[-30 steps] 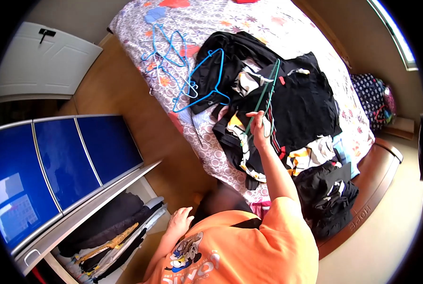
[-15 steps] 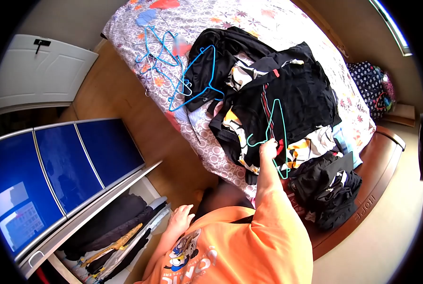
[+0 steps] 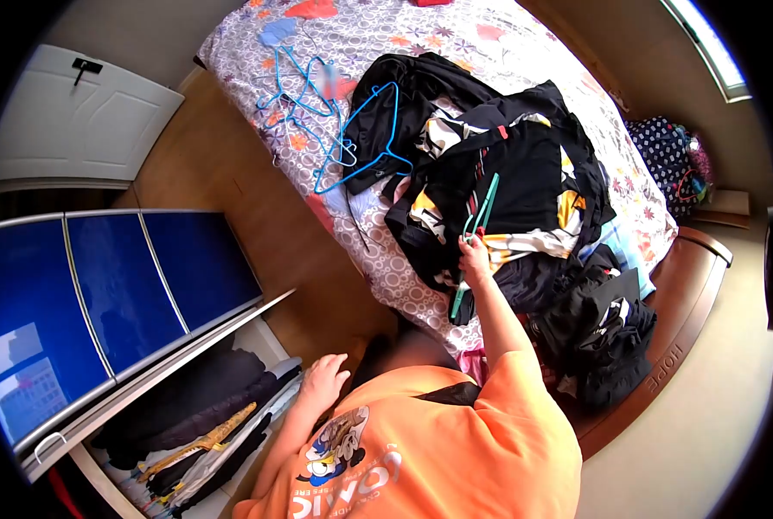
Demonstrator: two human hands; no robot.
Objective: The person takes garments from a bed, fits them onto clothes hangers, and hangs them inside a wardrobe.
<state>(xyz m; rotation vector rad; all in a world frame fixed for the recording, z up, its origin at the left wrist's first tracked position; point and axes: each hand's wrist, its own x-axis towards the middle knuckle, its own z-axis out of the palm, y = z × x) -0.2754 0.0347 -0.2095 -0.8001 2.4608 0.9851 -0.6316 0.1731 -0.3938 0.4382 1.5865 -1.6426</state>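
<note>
My right hand (image 3: 474, 259) is closed around a green clothes hanger (image 3: 488, 201), which is seen nearly edge-on over a pile of clothes on the bed. Beneath the hanger lies a black garment (image 3: 525, 182) with a red-and-white stripe. A white, orange and black patterned garment (image 3: 570, 212) shows around it. Whether my right fingers also pinch some cloth is hidden. My left hand (image 3: 322, 381) holds nothing, fingers loosely apart, beside my orange top (image 3: 456, 441) and near the open drawer (image 3: 274, 346) of clothes.
Blue hangers (image 3: 395, 121) lie on the bed's left side, partly over a black garment (image 3: 421, 73). A crumpled black heap (image 3: 607, 346) rests by the brown headboard (image 3: 693, 303). A blue glossy cabinet (image 3: 123, 285) stands left, and a white door (image 3: 84, 121) beyond.
The green hanger has turned from broadside to nearly edge-on, and my right hand has shifted slightly left and up. More of the patterned garment shows at the pile's right. My left hand stays empty.
</note>
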